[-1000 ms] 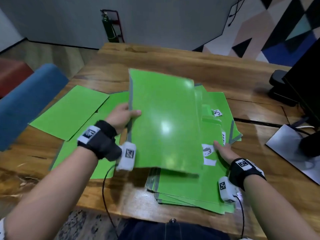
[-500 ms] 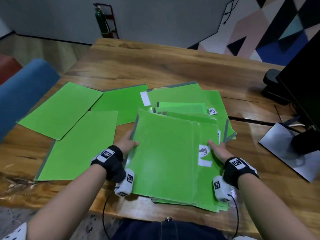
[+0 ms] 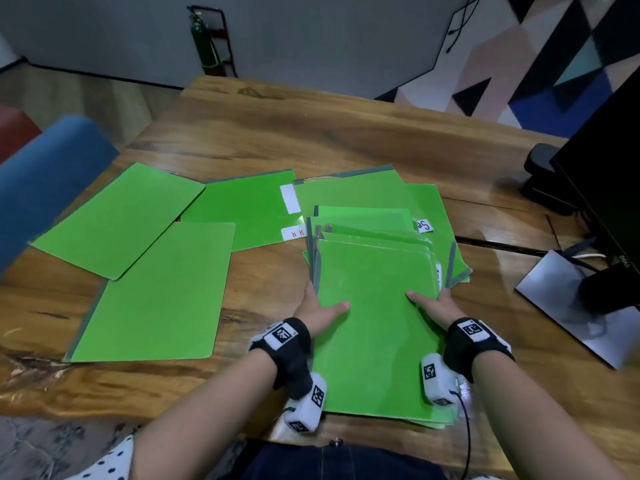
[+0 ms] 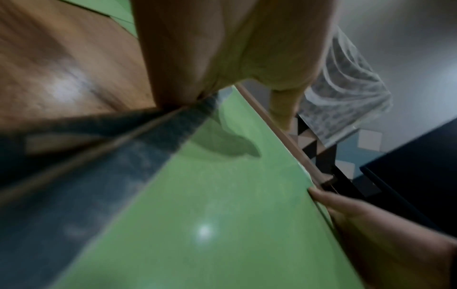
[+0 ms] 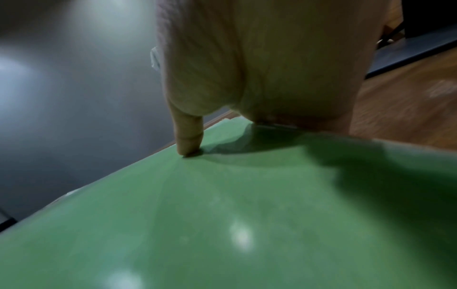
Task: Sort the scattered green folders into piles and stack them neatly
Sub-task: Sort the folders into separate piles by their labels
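Note:
A pile of green folders (image 3: 377, 327) lies on the wooden table (image 3: 311, 133) right in front of me, its top one flat with a grey spine on the left. My left hand (image 3: 320, 308) holds the pile's left edge, thumb on top. My right hand (image 3: 433, 304) holds the right edge, thumb likewise on top; the other fingers of both hands are hidden at the edges. In the right wrist view the thumb tip (image 5: 188, 148) presses the green cover (image 5: 222, 215). Three loose folders lie to the left (image 3: 117, 220), (image 3: 156, 296), (image 3: 249, 209). More folders (image 3: 363, 192) stick out behind the pile.
A black monitor (image 3: 606, 161) on a silver base (image 3: 568, 306) stands at the right, with a black object (image 3: 542, 174) behind it. A blue chair (image 3: 45, 174) is at the table's left side. The table's front edge runs just below my wrists.
The folder I held tilted up in my left hand has come down flat onto the pile. Both hands now hold the pile's side edges, and it sits further right.

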Tool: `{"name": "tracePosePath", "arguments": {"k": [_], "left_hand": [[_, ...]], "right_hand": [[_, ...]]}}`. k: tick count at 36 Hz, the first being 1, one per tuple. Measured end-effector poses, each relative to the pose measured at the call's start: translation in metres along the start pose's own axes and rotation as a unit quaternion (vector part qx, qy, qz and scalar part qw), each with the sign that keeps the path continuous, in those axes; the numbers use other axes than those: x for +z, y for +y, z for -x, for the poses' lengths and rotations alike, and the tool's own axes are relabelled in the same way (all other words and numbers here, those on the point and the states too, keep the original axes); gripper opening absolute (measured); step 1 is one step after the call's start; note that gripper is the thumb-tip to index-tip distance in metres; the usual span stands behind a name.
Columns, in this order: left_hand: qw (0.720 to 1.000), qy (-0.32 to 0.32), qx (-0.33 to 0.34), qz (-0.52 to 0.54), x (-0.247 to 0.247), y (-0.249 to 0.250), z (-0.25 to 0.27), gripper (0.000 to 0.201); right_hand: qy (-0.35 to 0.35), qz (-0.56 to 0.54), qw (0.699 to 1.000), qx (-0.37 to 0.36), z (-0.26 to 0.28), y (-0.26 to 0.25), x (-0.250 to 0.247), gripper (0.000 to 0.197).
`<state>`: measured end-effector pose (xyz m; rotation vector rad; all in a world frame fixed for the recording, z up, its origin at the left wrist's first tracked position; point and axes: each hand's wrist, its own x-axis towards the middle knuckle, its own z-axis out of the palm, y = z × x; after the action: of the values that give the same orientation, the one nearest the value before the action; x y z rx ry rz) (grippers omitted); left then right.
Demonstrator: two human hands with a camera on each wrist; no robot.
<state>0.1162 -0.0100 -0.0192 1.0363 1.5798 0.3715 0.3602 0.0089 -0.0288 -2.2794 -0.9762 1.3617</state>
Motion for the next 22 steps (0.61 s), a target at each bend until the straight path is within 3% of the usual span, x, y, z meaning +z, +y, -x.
{"name": "tracePosePath", "arguments": {"k": [3, 7, 10, 12, 14, 16, 19, 22], "left_hand": [[0.998, -0.038, -0.015, 0.054, -0.008, 0.002, 0.0, 0.107], [0.987, -0.027, -0.026, 0.155, -0.017, -0.002, -0.002, 0.105], [0.978, -0.008, -0.032, 0.205, -0.023, -0.007, -0.002, 0.105], [0.977, 0.002, -0.029, 0.21, -0.027, -0.01, -0.001, 0.118], [0.979, 0.013, -0.03, 0.203, -0.031, -0.015, -0.001, 0.123], [0.984, 0.025, -0.04, 0.172, -0.035, -0.02, -0.003, 0.113], [0.99, 0.025, -0.053, 0.128, -0.042, -0.023, -0.003, 0.125], [0.987, 0.056, -0.058, 0.138, -0.051, -0.027, -0.001, 0.112]], "right_hand": [[0.022, -0.007, 1.0, 0.003, 0.0, -0.004, 0.003, 0.106], [0.088, -0.033, 0.996, 0.011, 0.002, -0.006, 0.013, 0.114], [0.154, -0.044, 0.987, 0.011, 0.008, -0.002, 0.022, 0.101], [0.175, -0.038, 0.984, 0.005, 0.013, 0.0, 0.029, 0.095], [0.183, -0.035, 0.982, -0.01, 0.018, -0.001, 0.036, 0.098], [0.18, -0.04, 0.983, -0.027, 0.022, -0.004, 0.042, 0.104], [0.164, -0.05, 0.983, -0.06, 0.029, -0.014, 0.052, 0.103], [0.144, -0.066, 0.982, -0.098, 0.032, -0.029, 0.06, 0.102]]}}
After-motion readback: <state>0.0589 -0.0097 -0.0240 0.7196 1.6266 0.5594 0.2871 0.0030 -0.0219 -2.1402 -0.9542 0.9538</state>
